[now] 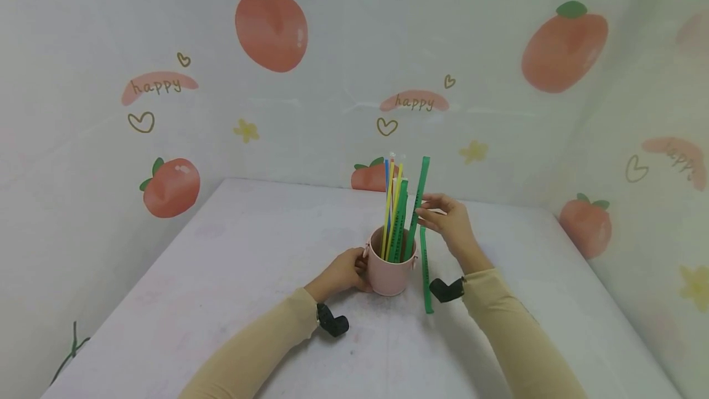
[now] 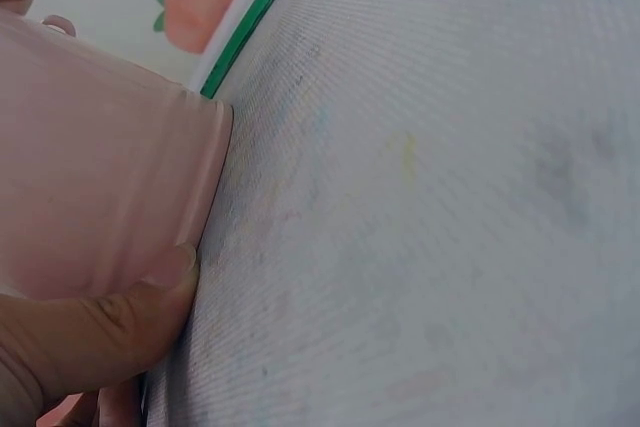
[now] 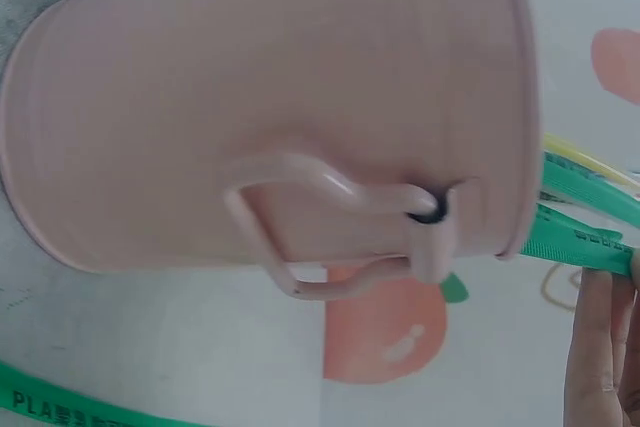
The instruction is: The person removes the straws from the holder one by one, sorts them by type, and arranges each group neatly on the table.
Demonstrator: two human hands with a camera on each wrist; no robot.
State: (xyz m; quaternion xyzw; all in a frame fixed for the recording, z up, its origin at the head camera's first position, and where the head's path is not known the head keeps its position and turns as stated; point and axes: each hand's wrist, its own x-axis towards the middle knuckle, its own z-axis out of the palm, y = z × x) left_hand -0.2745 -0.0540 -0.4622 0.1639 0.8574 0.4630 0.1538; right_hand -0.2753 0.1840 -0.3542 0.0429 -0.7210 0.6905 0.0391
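Observation:
A small pink bucket (image 1: pixel 388 277) with side handles (image 3: pixel 300 182) stands upright on the table. My left hand (image 1: pixel 347 271) holds it from the left, the thumb (image 2: pixel 130 322) lying along its wall near the base. Several straws (image 1: pixel 386 226) stand inside, some yellow and blue, others in green wrappers. At the right of the rim, my right hand (image 1: pixel 451 221) pinches one green-wrapped straw (image 1: pixel 421 185) about midway, its lower end inside the bucket. Another green-wrapped straw (image 1: pixel 426 276), marked PLA in the right wrist view, lies on the table just right of the bucket.
The white table (image 1: pixel 249 251) meets a pale curtain (image 1: pixel 343 48) printed with red fruit, at the back and both sides. Black wrist mounts (image 1: pixel 334 321) stick out from both sleeves. A thin green stem shape (image 1: pixel 74 350) shows at the lower left.

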